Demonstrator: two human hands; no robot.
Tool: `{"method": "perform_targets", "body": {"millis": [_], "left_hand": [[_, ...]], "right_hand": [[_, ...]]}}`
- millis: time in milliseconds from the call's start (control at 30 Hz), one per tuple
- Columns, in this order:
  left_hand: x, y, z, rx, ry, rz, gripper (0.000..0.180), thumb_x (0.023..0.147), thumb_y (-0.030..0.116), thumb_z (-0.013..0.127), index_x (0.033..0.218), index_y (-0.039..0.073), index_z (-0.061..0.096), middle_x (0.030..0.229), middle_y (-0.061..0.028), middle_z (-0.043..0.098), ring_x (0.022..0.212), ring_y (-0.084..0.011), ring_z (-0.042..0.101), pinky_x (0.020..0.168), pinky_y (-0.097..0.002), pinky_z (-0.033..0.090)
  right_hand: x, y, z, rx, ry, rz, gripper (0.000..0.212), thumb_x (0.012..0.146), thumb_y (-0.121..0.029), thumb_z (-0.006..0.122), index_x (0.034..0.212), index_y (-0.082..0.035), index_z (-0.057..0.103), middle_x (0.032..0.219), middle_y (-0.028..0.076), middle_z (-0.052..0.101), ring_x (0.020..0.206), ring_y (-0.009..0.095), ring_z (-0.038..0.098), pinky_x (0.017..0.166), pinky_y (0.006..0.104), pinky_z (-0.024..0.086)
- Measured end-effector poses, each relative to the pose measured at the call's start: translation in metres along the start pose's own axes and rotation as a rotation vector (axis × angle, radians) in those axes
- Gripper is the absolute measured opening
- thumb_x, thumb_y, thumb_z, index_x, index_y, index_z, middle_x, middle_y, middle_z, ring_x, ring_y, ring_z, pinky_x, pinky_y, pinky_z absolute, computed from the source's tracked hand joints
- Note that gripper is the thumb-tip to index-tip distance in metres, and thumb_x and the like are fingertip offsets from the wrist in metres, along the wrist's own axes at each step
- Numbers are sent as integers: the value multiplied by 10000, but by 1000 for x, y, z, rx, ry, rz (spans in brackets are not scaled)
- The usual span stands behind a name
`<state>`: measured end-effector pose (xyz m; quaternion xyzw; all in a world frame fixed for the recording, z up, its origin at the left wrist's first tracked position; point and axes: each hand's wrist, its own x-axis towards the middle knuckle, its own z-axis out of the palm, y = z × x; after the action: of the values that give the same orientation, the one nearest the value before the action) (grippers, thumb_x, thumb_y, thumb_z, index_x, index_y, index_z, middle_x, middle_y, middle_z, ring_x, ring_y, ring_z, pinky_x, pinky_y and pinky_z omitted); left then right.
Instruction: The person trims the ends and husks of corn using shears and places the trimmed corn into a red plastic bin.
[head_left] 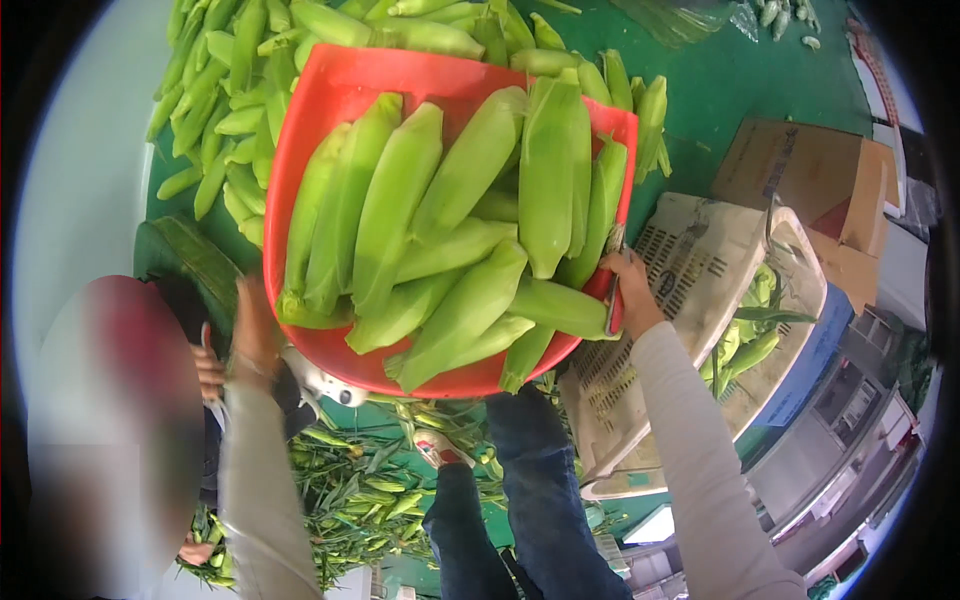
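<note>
A red plastic tub point(345, 75) is tilted in front of me, held up between my two hands. Large green ears of corn in their husks point(395, 215) are heaped inside it. My left hand point(258, 330) is closed against the tub's left side, its fingers slightly blurred and partly hidden. On the right, my right hand point(633, 290) grips the rim. A slim metal tool point(616, 240) shows at those same fingers, lying along the rim; its kind is not clear.
More husked corn point(225, 110) is piled on the green surface beyond. A pale slatted crate point(660, 270) with green leaves stands right, near a cardboard box point(790, 165). A co-worker point(110, 420) is close at left. Stripped husks point(370, 520) cover the floor by my legs.
</note>
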<state>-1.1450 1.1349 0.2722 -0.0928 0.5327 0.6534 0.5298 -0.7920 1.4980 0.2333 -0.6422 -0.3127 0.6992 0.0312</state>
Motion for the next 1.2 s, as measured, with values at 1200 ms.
{"method": "perform_targets", "body": {"millis": [1200], "left_hand": [[-76, 271, 127, 101, 725, 197, 171, 812, 35, 606, 920, -89, 559, 868, -130, 612, 743, -238, 614, 679, -341, 528]], "right_hand": [[-147, -130, 156, 369, -410, 263, 309, 833, -161, 667, 1052, 40, 581, 997, 137, 646, 893, 216, 631, 759, 341, 528]]}}
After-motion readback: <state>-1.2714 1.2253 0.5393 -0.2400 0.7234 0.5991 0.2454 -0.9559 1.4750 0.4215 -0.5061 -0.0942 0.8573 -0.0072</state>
